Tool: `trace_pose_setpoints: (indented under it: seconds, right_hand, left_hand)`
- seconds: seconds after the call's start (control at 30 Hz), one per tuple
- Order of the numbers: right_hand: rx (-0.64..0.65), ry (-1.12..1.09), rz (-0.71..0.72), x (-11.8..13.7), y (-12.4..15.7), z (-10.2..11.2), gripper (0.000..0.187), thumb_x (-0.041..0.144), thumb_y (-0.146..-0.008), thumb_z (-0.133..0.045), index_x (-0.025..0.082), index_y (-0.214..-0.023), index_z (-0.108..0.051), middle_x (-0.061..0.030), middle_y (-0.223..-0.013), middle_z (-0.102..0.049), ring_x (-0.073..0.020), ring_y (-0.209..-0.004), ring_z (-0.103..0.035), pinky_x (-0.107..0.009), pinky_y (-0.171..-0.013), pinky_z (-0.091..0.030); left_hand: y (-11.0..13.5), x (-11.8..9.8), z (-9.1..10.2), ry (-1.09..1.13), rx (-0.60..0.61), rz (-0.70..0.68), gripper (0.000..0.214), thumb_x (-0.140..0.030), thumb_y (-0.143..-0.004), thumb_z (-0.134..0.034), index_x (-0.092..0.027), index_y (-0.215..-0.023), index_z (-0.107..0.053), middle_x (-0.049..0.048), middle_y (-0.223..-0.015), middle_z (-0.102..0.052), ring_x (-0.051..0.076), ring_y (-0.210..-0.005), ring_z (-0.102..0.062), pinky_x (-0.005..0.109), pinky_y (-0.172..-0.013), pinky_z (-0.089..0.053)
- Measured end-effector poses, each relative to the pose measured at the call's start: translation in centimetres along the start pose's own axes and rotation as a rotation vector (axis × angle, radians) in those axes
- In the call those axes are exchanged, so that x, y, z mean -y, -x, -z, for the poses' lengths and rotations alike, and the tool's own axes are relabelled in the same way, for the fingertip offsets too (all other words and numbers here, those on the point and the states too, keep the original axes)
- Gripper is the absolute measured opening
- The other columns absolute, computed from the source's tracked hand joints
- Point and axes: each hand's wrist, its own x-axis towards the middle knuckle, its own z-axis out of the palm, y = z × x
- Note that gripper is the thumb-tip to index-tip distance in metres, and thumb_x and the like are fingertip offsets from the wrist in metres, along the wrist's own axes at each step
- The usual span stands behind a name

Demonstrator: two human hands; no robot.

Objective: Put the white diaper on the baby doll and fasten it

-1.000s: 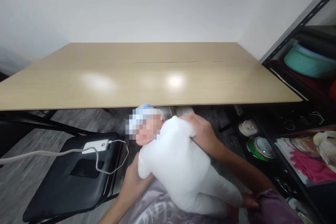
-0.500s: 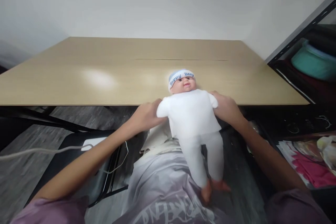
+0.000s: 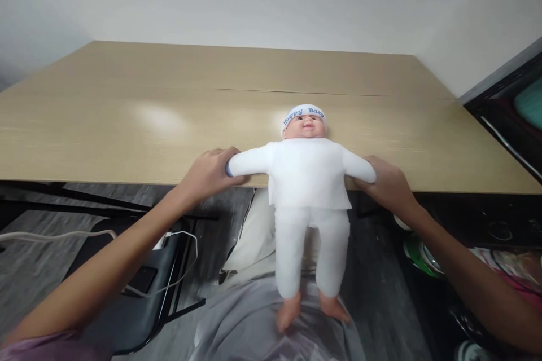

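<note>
A baby doll (image 3: 307,192) in a white suit and a white-and-blue cap hangs upright at the near edge of the wooden table (image 3: 148,118), its head over the tabletop and its bare feet above my lap. My left hand (image 3: 209,172) is closed round the end of the doll's outstretched arm on the left. My right hand (image 3: 387,186) grips the end of the other arm. Both doll arms are pulled out sideways.
A black chair (image 3: 127,304) stands at lower left with a white charger and cable (image 3: 42,235) on it. At the right, a dark metal shelf (image 3: 508,124) holds a teal container, and lower shelves hold pots and pink cloth. A grey floor lies below.
The doll went from lying tilted on my lap to upright against the table edge. My hands slid from its torso out to its arm ends, spreading the arms.
</note>
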Motion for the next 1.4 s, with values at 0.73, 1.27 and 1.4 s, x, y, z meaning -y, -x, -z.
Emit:
trace_pose_setpoints:
  seconds: [0.73,1.27,1.4]
  right_hand:
    - [-0.116,-0.014,0.044,-3.9,-21.8,-6.6,0.051,0.054,-0.092,-0.068,0.016,-0.123,-0.08,-0.0165,-0.112,-0.085,-0.0355,-0.096,-0.076,-0.038,-0.076,-0.051]
    - [-0.245,0.028,0.175,-6.5,-35.8,-10.4,0.052,0.068,-0.097,-0.064,0.02,-0.116,-0.075,-0.019,-0.117,-0.076,-0.0428,-0.112,-0.065,-0.058,-0.101,-0.055]
    - [-0.249,-0.024,0.163,-7.3,-37.6,-10.9,0.069,0.083,-0.098,-0.058,0.021,-0.124,-0.073,-0.0207,-0.124,-0.073,-0.0449,-0.12,-0.063,-0.061,-0.107,-0.053]
  left_hand:
    - [-19.7,11.8,-0.6,0.029,-0.077,-0.004,0.061,-0.064,-0.088,-0.064,-0.019,-0.129,-0.064,0.0137,-0.124,-0.076,0.033,-0.111,-0.068,0.039,-0.092,-0.051]
    - [-31.3,18.7,-1.6,-0.078,-0.408,-0.088,0.05,-0.053,-0.09,-0.075,-0.022,-0.128,-0.065,0.0143,-0.128,-0.071,0.039,-0.122,-0.06,0.053,-0.112,-0.045]
    - [-32.9,19.8,-2.1,-0.085,-0.438,-0.053,0.05,-0.06,-0.093,-0.075,-0.023,-0.125,-0.066,0.015,-0.127,-0.072,0.042,-0.123,-0.06,0.055,-0.111,-0.046]
